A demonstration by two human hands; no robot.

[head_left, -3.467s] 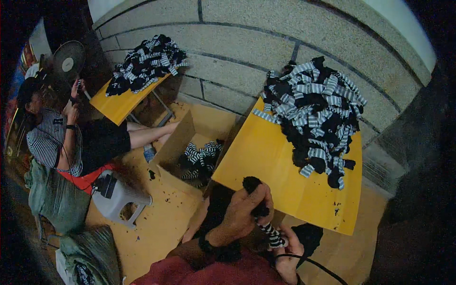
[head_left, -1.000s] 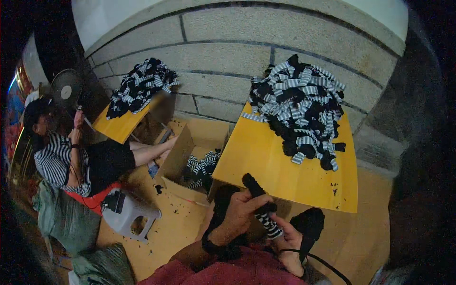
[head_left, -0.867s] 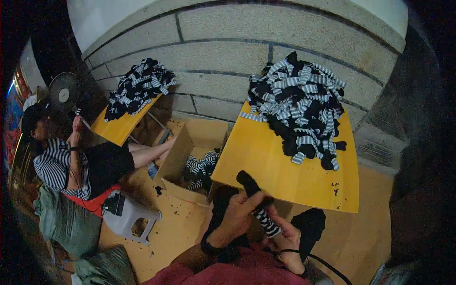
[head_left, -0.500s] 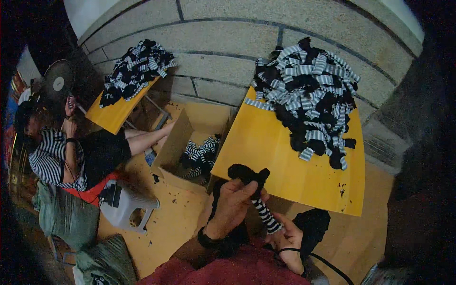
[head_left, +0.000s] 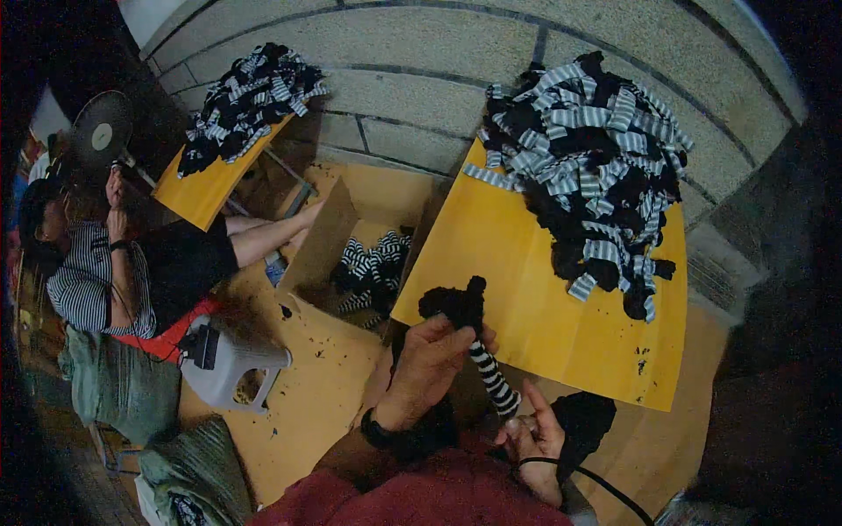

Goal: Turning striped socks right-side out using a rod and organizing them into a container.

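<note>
My left hand (head_left: 431, 361) is closed round a knitted piece (head_left: 493, 377). Its upper end is fuzzy and black with two stubby lobes, and below hangs a narrow tube with black and white stripes. Just under the tube's lower tip is my right hand (head_left: 537, 443), its index finger raised and thumb and other fingers curled together. What those fingers pinch is too small to make out, as is whether they touch the tip. A black cord (head_left: 596, 479) crosses my right hand and trails off to the lower right.
A yellow table (head_left: 474, 232) before me bears a heap of striped and black knit pieces (head_left: 583, 167). Left of it, an open cardboard box (head_left: 307, 254) holds more. A seated person (head_left: 96, 276) is farther left, by another heaped table (head_left: 189, 197), a fan (head_left: 103, 136) and a grey stool (head_left: 232, 364).
The striped tube's lower end has come out of my right hand's earlier pinch, and that index finger has lifted. My left hand still grips the piece. The whole view has shifted slightly.
</note>
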